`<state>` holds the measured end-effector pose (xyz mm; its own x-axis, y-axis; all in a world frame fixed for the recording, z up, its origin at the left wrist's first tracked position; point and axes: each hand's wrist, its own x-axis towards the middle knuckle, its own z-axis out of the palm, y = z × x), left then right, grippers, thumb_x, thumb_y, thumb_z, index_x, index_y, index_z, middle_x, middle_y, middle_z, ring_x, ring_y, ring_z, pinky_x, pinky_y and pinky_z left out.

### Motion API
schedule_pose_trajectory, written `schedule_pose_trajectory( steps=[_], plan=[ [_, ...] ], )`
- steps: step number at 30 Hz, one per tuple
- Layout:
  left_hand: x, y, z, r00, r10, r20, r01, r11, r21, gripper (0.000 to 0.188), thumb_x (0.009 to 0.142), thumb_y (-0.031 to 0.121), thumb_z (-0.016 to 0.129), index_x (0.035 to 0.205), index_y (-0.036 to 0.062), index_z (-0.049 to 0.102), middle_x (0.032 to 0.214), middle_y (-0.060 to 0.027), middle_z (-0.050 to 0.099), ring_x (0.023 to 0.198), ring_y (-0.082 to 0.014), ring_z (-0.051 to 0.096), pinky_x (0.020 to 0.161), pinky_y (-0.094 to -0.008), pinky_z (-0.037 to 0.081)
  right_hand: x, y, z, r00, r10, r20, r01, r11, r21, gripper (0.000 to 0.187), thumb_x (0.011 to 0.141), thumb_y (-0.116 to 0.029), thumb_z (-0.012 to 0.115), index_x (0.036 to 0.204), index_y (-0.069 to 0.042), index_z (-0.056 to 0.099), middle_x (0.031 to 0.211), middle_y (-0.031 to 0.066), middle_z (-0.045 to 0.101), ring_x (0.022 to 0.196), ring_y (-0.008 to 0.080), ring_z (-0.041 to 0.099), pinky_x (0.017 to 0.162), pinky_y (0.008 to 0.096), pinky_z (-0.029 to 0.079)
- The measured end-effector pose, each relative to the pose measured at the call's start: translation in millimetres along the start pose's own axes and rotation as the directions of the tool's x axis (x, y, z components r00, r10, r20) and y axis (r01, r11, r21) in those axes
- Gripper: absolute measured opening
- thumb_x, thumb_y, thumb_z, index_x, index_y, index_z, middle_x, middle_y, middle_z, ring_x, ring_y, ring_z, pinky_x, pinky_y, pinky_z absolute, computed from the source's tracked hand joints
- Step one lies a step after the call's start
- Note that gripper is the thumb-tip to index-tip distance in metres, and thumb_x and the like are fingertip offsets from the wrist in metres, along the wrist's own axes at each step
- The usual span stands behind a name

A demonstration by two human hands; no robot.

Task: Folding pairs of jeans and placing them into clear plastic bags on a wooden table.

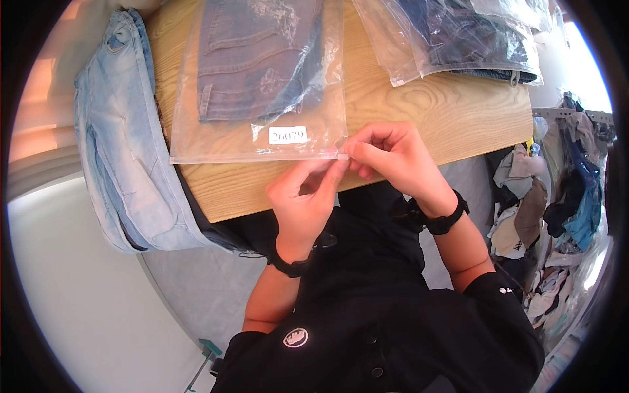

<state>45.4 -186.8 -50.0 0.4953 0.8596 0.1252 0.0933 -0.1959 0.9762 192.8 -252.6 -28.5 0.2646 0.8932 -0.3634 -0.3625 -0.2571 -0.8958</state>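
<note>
Two bare hands meet at the near right corner of a clear, flat plastic bag (223, 142). The left hand (303, 193) is closed to a pinch, thumb and forefinger together on a small whitish plastic zip slider (343, 156); the right hand (393, 154) is also drawn in, its thumb and forefinger apparently gripping the bag's corner just beside the slider, its other fingers curled.

The bag lies flat on a wood-grained counter (426, 111), its zip edge toward the person. Inside it, folded blue-grey denim jeans (255, 65) sit wholly behind that edge, so putting them in looks done. A white rectangular label (287, 135) shows near the zip, below the jeans. With the slider at the right end, the seal seems to be what is in hand; whether it is shut along its whole length cannot be told.

Farther right, another clear plastic bag (409, 65) already holds dark blue folded denim (472, 39). Along the counter's left side, pale blue washed jeans (124, 144) hang with no bag around them, seemingly unpacked. Beyond the right side is a jumble of mixed-colour garments (524, 196).
</note>
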Motion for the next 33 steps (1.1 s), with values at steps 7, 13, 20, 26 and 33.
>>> schedule_pose_trajectory(
  steps=[7,13,20,26,33],
  plan=[
    [-25,18,-3,0.907,-0.364,0.212,0.413,0.868,-0.277,0.020,0.090,0.018,0.058,0.078,0.0026,0.053,0.068,-0.0008,0.056,0.058,-0.0037,0.051,0.048,-0.0186,0.038,-9,16,3,0.994,-0.079,-0.072,0.076,0.997,-0.032,0.011,0.087,-0.008,0.061,0.081,0.001,0.059,0.068,0.0017,0.059,0.058,0.0058,0.054,0.051,0.0195,0.043],
    [-25,16,3,0.773,-0.438,0.459,0.607,0.723,-0.330,0.036,0.099,0.033,0.037,0.091,0.0026,0.055,0.068,-0.0041,0.055,0.054,-0.0083,0.051,0.045,-0.0192,0.036,-16,14,11,0.995,-0.094,-0.037,0.097,0.991,0.087,0.011,0.086,-0.003,0.059,0.080,0.005,0.059,0.063,0.0055,0.061,0.052,0.0081,0.057,0.049,0.0204,0.046],
    [-23,17,12,0.803,-0.432,0.410,0.578,0.730,-0.363,0.034,0.099,0.031,0.036,0.087,0.0038,0.054,0.065,-0.0031,0.052,0.051,-0.0075,0.046,0.045,-0.0195,0.035,-18,7,9,0.993,-0.121,0.003,0.119,0.982,0.146,0.011,0.086,0.000,0.055,0.077,0.007,0.055,0.061,0.0112,0.061,0.049,0.0175,0.061,0.045,0.0265,0.050],
    [-21,16,14,0.845,-0.410,0.343,0.519,0.781,-0.346,0.034,0.098,0.028,0.037,0.078,0.0049,0.052,0.060,-0.0024,0.050,0.050,-0.0065,0.043,0.046,-0.0192,0.033,-22,12,14,0.986,-0.152,-0.074,0.159,0.981,0.108,0.010,0.085,0.002,0.053,0.075,0.005,0.053,0.062,0.0111,0.061,0.050,0.0166,0.061,0.047,0.0273,0.050],
    [-23,19,9,0.839,-0.424,0.341,0.526,0.792,-0.310,0.032,0.098,0.025,0.041,0.078,0.0032,0.052,0.062,-0.0021,0.051,0.052,-0.0052,0.044,0.047,-0.0193,0.035,-21,32,9,0.977,-0.166,-0.131,0.162,0.986,-0.041,0.008,0.086,0.000,0.052,0.078,0.004,0.051,0.064,0.0073,0.059,0.055,0.0125,0.058,0.053,0.0248,0.048]
  ],
)
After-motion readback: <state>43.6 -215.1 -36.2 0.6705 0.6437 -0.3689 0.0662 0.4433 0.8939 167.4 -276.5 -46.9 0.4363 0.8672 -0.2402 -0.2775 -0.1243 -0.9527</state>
